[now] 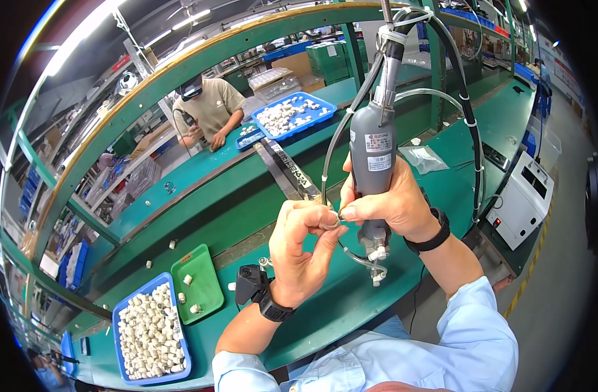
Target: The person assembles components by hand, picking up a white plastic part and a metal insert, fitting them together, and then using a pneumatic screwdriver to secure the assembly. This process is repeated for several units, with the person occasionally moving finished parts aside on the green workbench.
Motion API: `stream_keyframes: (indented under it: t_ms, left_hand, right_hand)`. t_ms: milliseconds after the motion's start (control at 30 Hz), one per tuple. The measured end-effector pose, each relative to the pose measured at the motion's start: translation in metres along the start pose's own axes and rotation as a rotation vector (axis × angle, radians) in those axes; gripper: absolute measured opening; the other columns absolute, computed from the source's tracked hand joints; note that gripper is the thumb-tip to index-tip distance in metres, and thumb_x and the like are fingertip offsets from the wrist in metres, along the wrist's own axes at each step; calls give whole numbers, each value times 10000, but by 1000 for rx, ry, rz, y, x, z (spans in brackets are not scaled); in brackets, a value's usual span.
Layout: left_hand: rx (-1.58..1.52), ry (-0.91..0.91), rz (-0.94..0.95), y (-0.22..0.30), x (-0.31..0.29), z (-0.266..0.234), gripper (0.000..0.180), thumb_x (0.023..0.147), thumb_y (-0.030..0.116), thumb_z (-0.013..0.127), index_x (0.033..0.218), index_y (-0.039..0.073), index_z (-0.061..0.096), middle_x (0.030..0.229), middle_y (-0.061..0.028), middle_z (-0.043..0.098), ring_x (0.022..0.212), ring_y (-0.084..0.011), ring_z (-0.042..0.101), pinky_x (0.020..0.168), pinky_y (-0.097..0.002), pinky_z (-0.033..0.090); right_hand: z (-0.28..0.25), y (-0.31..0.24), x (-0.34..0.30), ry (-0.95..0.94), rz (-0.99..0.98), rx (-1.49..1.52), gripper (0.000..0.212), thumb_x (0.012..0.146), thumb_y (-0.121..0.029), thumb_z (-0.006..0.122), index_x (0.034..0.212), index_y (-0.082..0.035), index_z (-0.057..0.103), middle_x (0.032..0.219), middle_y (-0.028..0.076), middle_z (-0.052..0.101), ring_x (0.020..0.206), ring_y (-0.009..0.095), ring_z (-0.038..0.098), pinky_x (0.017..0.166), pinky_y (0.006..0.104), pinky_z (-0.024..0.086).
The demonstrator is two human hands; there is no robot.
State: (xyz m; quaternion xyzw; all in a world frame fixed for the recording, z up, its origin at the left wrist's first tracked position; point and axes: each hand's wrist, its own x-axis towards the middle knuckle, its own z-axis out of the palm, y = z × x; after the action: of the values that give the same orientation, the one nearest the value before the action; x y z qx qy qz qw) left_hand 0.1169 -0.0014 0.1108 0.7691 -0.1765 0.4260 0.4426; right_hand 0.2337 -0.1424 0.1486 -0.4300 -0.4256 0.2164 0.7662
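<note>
A grey electric screwdriver (372,147) hangs upright in front of me, its nozzle end pointing down over the green bench. My right hand (400,206) is closed around its lower body, the thumb across the front and fingers showing at its left side. Beside it, my left hand (305,238) is pinched closed, its fingertips meeting my right thumb tip. A small pale piece shows between these fingertips, too covered to name. Below the left hand, small white cylindrical parts (265,262) lie on the bench.
A blue tray (118,326) heaped with white cylindrical parts and a green tray (210,281) with several stand left. Cables and a clear hose (327,150) loop around the screwdriver. A white control box (522,199) stands right. Across the bench, a person (210,111) works near another blue tray (305,130).
</note>
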Motion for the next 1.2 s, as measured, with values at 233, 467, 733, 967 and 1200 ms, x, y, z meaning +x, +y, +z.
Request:
stream_keyframes:
  t_ms: [233,467,733,967,1200]
  left_hand:
    - [90,7,37,9,3,-1,284,762,-104,691,990,15,571,987,-131,607,777,-136,604,636,-245,511]
    - [81,40,43,9,5,-2,293,758,-109,693,997,9,572,958,-132,599,758,-148,614,638,-256,529]
    - [173,-5,102,10,5,-3,311,754,-136,683,995,2,545,977,-107,557,828,-132,624,689,-235,533]
    - [35,-76,-1,-1,5,-13,321,747,-127,699,989,2,533,955,-89,577,831,-124,621,675,-236,529]
    - [-375,-38,-250,4,9,-15,278,780,-102,675,982,17,525,946,-101,622,796,-139,650,638,-249,561]
  right_hand:
    - [1,-1,2,-12,-2,14,483,664,68,718,1091,6,500,766,106,653,682,161,648,617,297,530]
    - [5,1,3,0,-34,8,480,671,76,712,1095,3,501,771,105,654,686,162,652,616,301,535]
    - [8,1,2,-1,-20,28,484,671,76,712,1102,7,503,780,103,655,688,164,654,608,300,537]
    - [11,0,-1,-15,-33,-18,501,665,73,727,1108,9,500,787,99,658,709,160,661,638,287,544]
    - [8,1,-1,-28,-78,-28,505,661,75,742,1102,6,505,822,106,676,745,158,672,702,287,550]
